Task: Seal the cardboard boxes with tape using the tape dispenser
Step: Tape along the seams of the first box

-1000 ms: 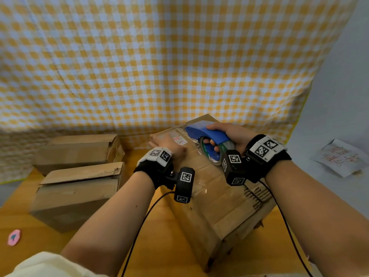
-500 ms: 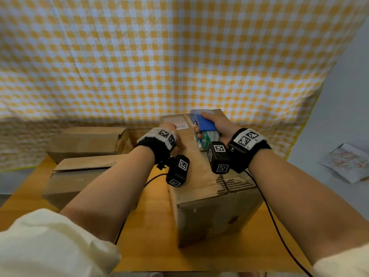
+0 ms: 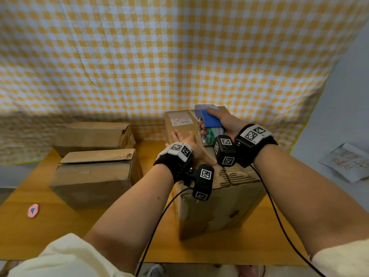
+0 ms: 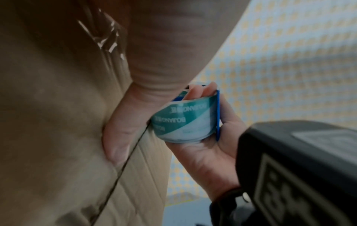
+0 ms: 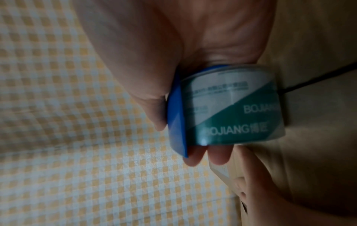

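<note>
The right hand (image 3: 223,120) gripped the blue tape dispenser (image 3: 208,118) at the far end of the upright cardboard box (image 3: 219,196) on the wooden table (image 3: 60,226). The left hand (image 3: 187,140) lay flat on the box top, fingers straight, beside the tape roll (image 4: 185,120).

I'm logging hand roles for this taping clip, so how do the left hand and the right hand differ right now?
The left hand lies flat with straight fingers on top of the tall brown cardboard box; the right hand curls round the blue tape dispenser with its teal-printed roll. The left hand holds nothing; the right hand holds the tool near the box's far end. Both wear black wristbands with coded markers.
</note>
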